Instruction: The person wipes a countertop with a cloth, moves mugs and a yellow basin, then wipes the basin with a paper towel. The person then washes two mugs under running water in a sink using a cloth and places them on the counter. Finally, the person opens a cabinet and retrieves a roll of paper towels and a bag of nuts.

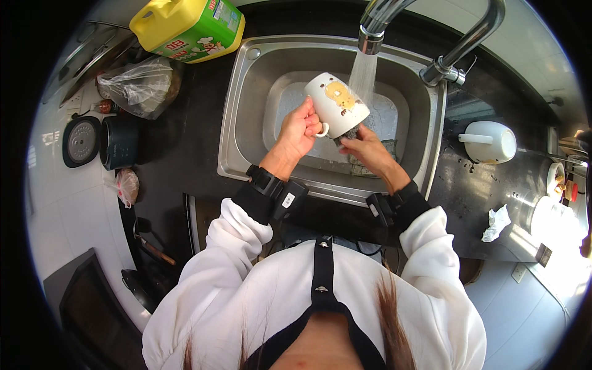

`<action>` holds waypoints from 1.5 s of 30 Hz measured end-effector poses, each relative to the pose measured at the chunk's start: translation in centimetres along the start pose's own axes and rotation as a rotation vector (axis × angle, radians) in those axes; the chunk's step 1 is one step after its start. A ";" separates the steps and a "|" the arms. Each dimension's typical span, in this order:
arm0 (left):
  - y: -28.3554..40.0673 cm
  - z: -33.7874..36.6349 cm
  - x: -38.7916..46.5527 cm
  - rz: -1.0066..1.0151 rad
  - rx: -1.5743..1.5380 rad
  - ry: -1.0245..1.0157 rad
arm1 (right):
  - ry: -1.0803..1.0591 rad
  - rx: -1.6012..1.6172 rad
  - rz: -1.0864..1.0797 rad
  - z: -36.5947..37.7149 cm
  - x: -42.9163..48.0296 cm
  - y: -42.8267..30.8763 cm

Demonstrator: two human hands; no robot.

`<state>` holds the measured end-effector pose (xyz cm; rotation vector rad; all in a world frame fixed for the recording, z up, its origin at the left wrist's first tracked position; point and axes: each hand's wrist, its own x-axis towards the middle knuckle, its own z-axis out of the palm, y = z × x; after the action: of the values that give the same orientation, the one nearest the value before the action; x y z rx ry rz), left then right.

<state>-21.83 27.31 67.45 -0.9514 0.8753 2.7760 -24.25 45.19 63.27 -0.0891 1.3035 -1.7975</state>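
Observation:
Over the stainless steel sink (249, 115), my left hand (300, 127) grips a white ceramic mug (329, 104) around its handle. A yellow-brown cartoon animal decorates the mug's side, and the mug is tilted. My right hand (367, 150) holds a dark grey scouring pad (348, 135) against the mug's lower right end. Whether that end is the rim or the base, I cannot tell. Water streams from the chrome faucet head (371, 40) just right of the mug. On the sink floor, partly behind my right hand, lies a greyish-green cloth (363, 167).
Left of the sink stand a yellow-green detergent jug (199, 30), a clear plastic bag (143, 85) and a dark open-lidded appliance (119, 142). On the right counter lie another white mug (492, 142) on its side and a crumpled white tissue (496, 223). The faucet base (437, 71) rises behind the sink.

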 end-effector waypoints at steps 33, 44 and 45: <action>-1.4 -2.2 -0.7 0.084 -0.166 0.013 | 0.698 0.033 -0.146 -3.6 3.1 -2.2; -1.9 -1.2 -2.3 0.007 -0.018 -0.016 | 0.609 -0.699 -0.208 0.1 3.4 -3.6; -1.8 -1.2 -2.2 0.031 -0.005 -0.081 | 0.616 -0.621 -0.289 0.4 2.7 -3.1</action>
<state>-18.97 28.34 67.04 -0.8272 0.8789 2.8218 -27.56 43.23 64.77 -0.0668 2.3685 -1.6410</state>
